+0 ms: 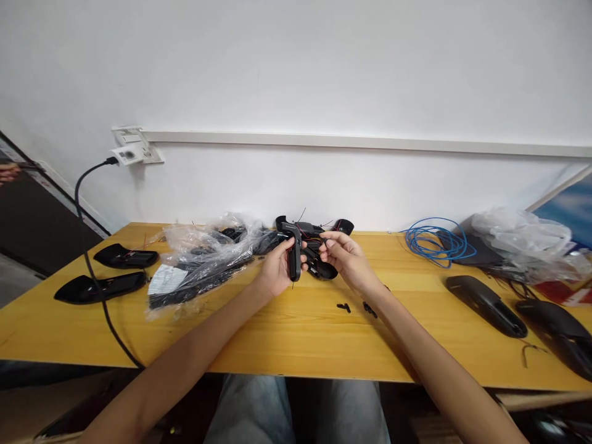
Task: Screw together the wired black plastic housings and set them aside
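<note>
Above the middle of the wooden table (296, 336), my left hand (277, 269) is wrapped round a black plastic part (295, 256) held upright. Just to its right, my right hand (345, 256) pinches a small dark piece, mostly hidden by the fingertips. Behind both hands lies a pile of black curved parts (324, 269) with thin red and black wires. Small black pieces (343, 307) lie on the table below my right hand, and some more (370, 309) are beside my right forearm.
Clear plastic bags (208, 246) with black parts lie left of centre. Two black shells (102, 287) sit farther left, near a black power cable (99, 290). Coiled blue cable (435, 243), dark covers (485, 305) and plastic bags (522, 237) are on the right. Another person's hand (9, 172) shows far left.
</note>
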A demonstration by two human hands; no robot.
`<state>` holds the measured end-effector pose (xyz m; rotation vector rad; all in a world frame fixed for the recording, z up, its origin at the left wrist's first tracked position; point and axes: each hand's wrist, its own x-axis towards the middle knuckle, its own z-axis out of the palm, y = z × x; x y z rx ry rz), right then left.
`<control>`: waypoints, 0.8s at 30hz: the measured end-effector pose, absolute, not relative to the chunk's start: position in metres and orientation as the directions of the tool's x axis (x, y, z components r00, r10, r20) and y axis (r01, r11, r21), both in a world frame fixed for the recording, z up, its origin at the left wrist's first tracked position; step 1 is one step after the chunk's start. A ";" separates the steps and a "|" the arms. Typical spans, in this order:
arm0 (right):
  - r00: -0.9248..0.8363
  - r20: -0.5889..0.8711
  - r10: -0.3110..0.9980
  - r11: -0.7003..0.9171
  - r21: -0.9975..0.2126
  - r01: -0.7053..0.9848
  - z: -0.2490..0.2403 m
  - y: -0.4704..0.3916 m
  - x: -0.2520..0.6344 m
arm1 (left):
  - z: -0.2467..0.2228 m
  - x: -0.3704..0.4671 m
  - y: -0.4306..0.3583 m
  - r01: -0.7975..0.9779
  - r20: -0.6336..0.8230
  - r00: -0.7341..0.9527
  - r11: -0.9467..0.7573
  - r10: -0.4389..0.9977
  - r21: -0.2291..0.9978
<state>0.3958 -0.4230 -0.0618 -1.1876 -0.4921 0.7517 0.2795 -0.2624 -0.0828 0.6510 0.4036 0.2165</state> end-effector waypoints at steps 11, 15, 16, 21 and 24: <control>0.668 0.033 0.743 0.094 -0.994 -0.057 -0.067 -0.422 0.391 | -0.090 0.279 -0.271 -0.066 -0.218 0.921 0.680 0.323 0.730; 0.692 0.079 0.718 0.108 -0.994 0.002 -0.070 -0.422 0.391 | -0.090 0.280 -0.274 -0.103 -0.166 0.926 0.650 0.339 0.753; 0.689 0.070 0.722 0.110 -0.994 -0.015 -0.070 -0.422 0.391 | -0.091 0.281 -0.275 -0.111 -0.156 0.925 0.638 0.347 0.762; 0.684 -0.020 0.729 0.112 -0.983 -0.147 -0.070 -0.421 0.388 | -0.093 0.283 -0.277 -0.169 -0.107 0.907 0.583 0.408 0.795; 0.701 -0.056 0.711 0.102 -0.978 -0.182 -0.071 -0.421 0.387 | -0.094 0.283 -0.277 -0.189 -0.090 0.895 0.555 0.436 0.810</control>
